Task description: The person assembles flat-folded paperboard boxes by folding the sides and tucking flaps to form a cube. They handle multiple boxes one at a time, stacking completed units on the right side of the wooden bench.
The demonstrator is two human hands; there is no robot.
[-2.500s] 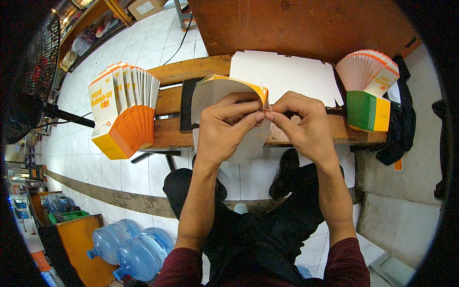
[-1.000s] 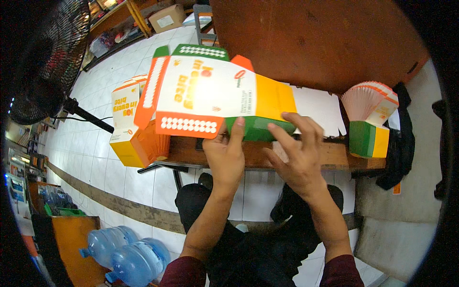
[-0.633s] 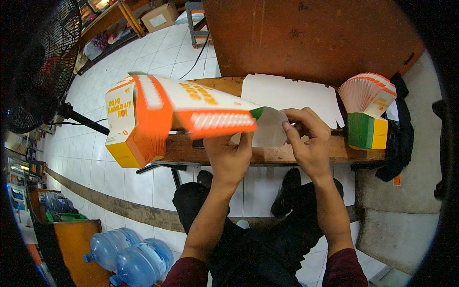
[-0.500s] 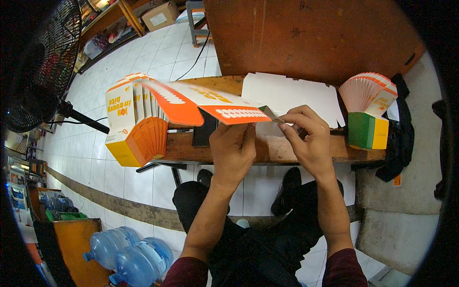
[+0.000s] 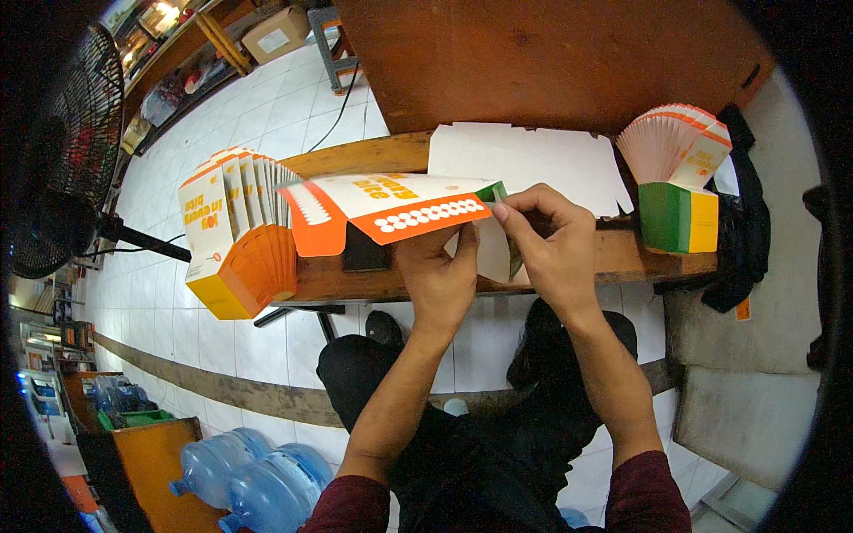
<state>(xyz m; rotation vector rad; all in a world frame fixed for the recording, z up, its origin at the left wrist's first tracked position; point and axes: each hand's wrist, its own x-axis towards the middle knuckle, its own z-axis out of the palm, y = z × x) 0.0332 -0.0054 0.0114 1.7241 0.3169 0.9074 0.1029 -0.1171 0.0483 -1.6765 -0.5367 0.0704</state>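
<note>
I hold a flat orange, white and green cardboard box blank (image 5: 382, 206) above the wooden bench (image 5: 622, 258). My left hand (image 5: 440, 275) grips it from below near the middle. My right hand (image 5: 551, 244) pinches its green end flap at the right. The orange flaps with white dots point left and toward me. A flat white blank (image 5: 533, 155) lies on the bench behind my hands.
A fanned stack of folded boxes (image 5: 235, 231) stands at the bench's left end, another fanned stack (image 5: 675, 178) at the right. A black fan (image 5: 62, 151) stands on the tiled floor at left. Water jugs (image 5: 249, 471) sit lower left. A black bag (image 5: 746, 231) hangs right.
The box blank was held up facing me, then tipped down and flattened out to the left. My right hand moved onto its green end flap.
</note>
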